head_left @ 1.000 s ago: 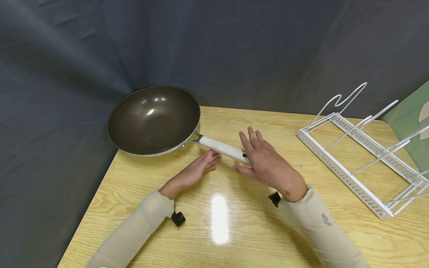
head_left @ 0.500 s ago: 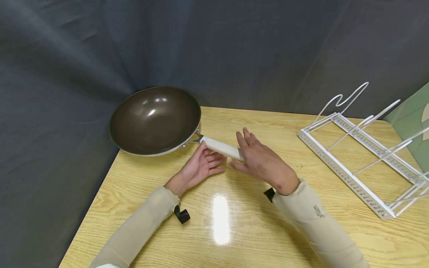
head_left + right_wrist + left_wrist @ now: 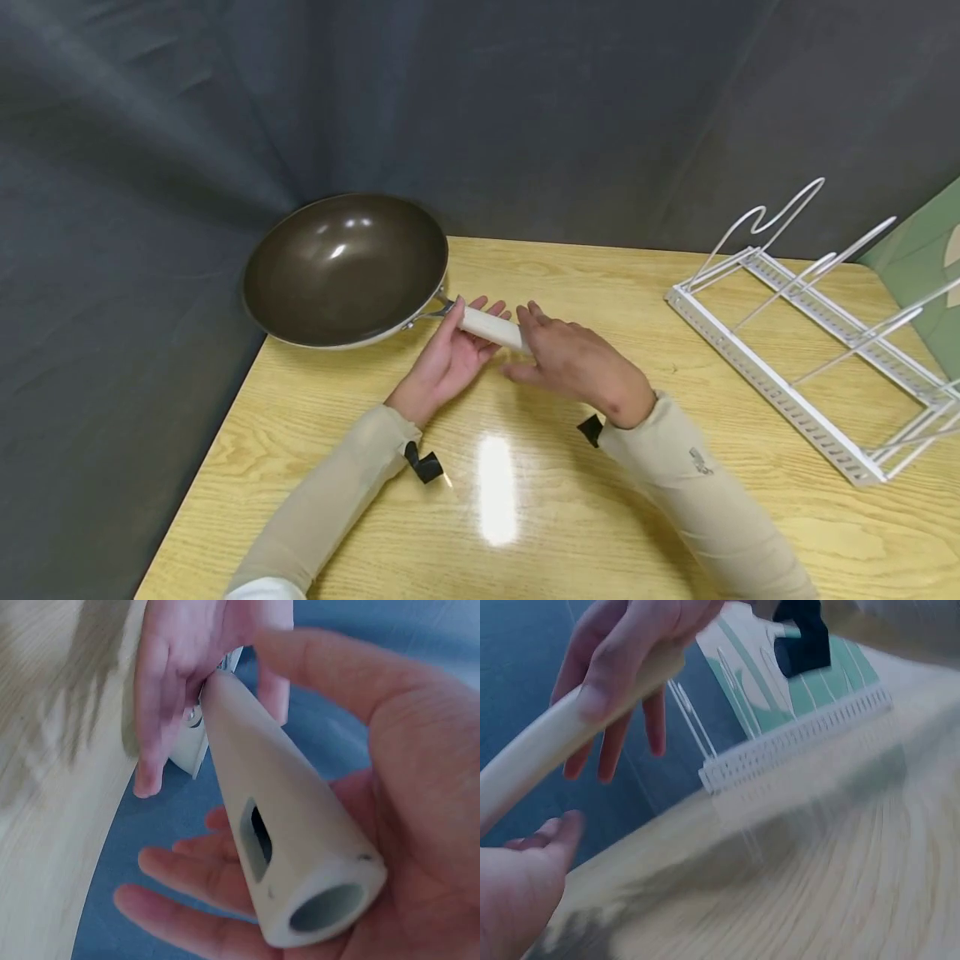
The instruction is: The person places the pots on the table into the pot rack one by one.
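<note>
A deep frying pan [image 3: 348,271] with a dark brown inside and a pale outside sits at the table's back left corner. Its cream handle [image 3: 491,327] points right and toward me. My left hand [image 3: 450,362] is palm up under the handle near the pan, thumb by the metal joint and fingers extended past the far side. Over the handle's free end lies my right hand [image 3: 581,362], palm down. In the right wrist view, the handle's hollow end [image 3: 326,907] lies against the right palm, with fingers [image 3: 199,885] extended, not wrapped round it.
On the right stands a white metal rack [image 3: 772,396] with several upright wire dividers. A dark curtain [image 3: 562,125] hangs behind and left of the wooden table [image 3: 360,533]. A green panel [image 3: 918,242] rises at the far right.
My left hand has turned palm up and moved under the handle. The right hand has shifted left along the handle. The pan stays almost in place.
</note>
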Demonstrator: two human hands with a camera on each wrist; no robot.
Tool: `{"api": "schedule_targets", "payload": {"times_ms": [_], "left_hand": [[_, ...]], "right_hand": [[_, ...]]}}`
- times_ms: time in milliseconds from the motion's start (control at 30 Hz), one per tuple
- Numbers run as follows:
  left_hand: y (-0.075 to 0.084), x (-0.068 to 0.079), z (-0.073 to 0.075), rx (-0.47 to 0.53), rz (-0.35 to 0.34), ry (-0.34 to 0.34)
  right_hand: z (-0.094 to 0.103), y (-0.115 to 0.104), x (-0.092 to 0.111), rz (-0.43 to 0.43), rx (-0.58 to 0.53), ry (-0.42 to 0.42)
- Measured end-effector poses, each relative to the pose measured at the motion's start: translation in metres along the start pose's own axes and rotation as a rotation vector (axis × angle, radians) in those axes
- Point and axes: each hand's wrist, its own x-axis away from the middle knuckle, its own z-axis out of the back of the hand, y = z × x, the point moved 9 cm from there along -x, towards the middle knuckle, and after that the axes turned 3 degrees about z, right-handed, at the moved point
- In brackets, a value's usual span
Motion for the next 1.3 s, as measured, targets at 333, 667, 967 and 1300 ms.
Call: {"api": "schedule_targets", "payload": {"times_ms": [333,667,967,1300], "left_hand": [[0.007,-0.003,0.001,0.178,-0.111,0.118],[0.011,-0.015,-0.005,0.298,-0.204,0.147],[0.012,-0.018,-0.01,0.394,-0.256,0.154],[0.014,-0.017,-0.014,0.453,-0.288,0.183]], "right_hand": [[-0.006,-0.004,-0.007,-0.088,-0.033,-0.092],[-0.011,0.001,-0.011,-0.161,-0.051,-0.095],[-0.012,0.008,-0.01,-0.202,-0.081,-0.083],[-0.012,0.005,-0.008,-0.197,-0.016,-0.046]]}}
